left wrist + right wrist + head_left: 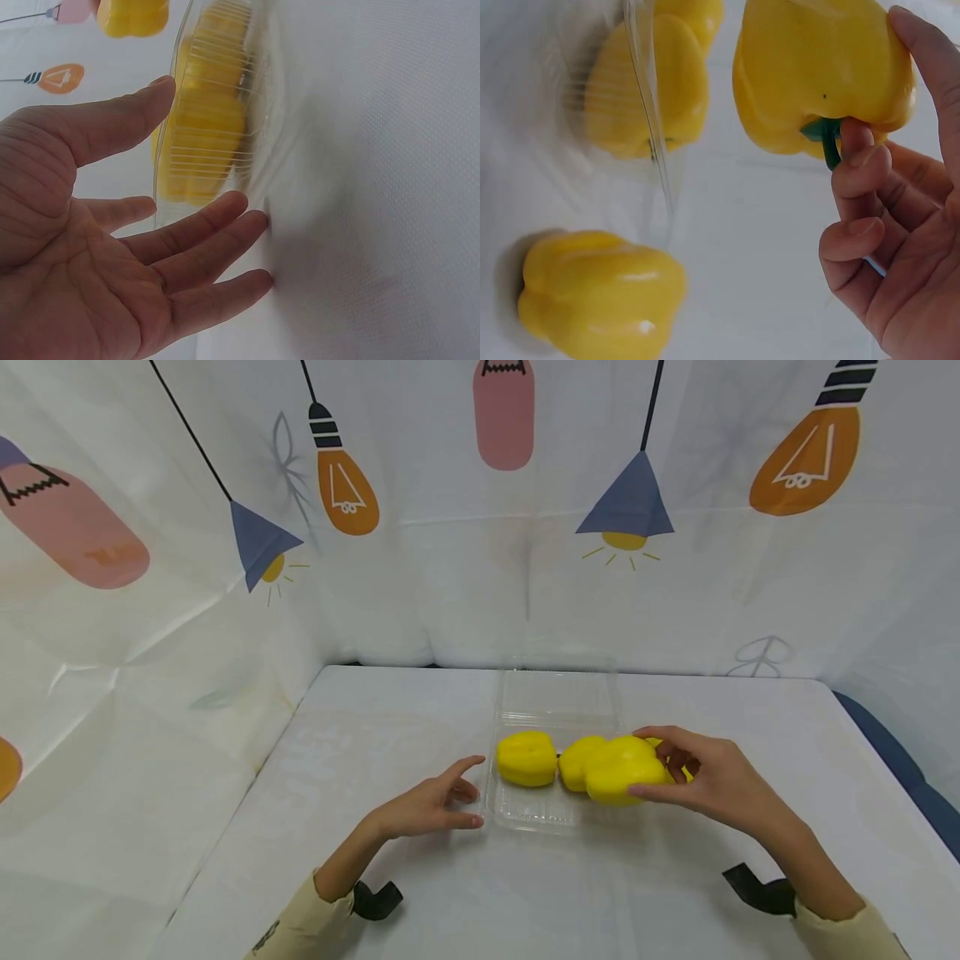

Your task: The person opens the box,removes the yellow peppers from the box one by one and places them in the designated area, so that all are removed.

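My right hand point(712, 777) holds a yellow bell pepper point(624, 770) by its sides, raised over the right part of a clear plastic clamshell box point(525, 820). Its green stem point(829, 142) points towards my curled fingers in the right wrist view. Inside the box are two more yellow peppers, one at the left point(527, 758) and one in the middle point(577, 762), partly hidden by the held one. My left hand point(427, 806) is at the box's left side, fingers spread and holding nothing. Whether its thumb touches the rim, I cannot tell.
Another yellow pepper point(600, 292) lies on the white table point(420, 710) outside the box, mostly behind my right hand in the head view. The box's lid point(555, 693) is folded back towards the printed curtain point(465, 593). A dark blue chair-like shape point(885, 743) stands at the right.
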`<state>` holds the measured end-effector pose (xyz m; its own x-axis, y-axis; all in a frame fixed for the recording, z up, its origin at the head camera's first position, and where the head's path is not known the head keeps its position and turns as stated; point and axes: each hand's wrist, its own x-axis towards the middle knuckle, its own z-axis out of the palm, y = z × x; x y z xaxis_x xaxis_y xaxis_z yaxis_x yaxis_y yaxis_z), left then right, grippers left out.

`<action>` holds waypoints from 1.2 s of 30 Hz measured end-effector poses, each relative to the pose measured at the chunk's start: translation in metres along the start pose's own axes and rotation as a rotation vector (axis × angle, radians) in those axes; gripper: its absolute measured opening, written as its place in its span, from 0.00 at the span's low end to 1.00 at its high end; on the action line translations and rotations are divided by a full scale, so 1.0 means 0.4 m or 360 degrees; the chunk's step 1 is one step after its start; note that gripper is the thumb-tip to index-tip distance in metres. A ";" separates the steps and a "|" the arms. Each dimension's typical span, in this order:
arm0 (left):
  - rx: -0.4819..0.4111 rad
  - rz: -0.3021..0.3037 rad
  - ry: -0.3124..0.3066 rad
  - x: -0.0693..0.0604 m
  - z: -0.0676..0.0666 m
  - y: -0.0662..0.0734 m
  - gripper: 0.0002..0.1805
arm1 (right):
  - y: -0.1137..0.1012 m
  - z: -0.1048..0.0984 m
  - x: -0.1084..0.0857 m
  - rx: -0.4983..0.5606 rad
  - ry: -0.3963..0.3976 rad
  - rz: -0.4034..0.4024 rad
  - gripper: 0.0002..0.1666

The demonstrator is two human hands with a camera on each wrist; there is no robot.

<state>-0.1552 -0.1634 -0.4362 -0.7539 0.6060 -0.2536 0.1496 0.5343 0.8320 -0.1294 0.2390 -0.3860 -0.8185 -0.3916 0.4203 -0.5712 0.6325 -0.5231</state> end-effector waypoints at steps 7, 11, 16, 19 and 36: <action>0.0001 -0.0003 0.0004 0.000 0.000 -0.001 0.48 | 0.019 -0.030 -0.008 -0.0027 0.0007 0.0031 0.36; 0.0008 -0.0006 0.0002 0.001 0.001 -0.004 0.48 | 0.031 -0.047 -0.014 -0.0043 0.0026 0.0031 0.37; 0.0010 -0.0008 0.0007 0.001 0.002 -0.007 0.48 | 0.045 -0.071 -0.022 -0.0080 0.0014 0.0055 0.37; 0.0006 -0.0009 0.0007 0.000 0.003 -0.007 0.48 | 0.053 -0.086 -0.027 -0.0098 0.0021 0.0063 0.37; 0.0001 -0.0002 0.0013 0.002 0.004 -0.008 0.47 | 0.115 -0.175 -0.061 -0.0188 0.0113 0.0102 0.38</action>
<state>-0.1555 -0.1636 -0.4396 -0.7593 0.6006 -0.2504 0.1494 0.5355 0.8312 -0.1316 0.3246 -0.3682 -0.8442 -0.3024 0.4427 -0.5036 0.7305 -0.4614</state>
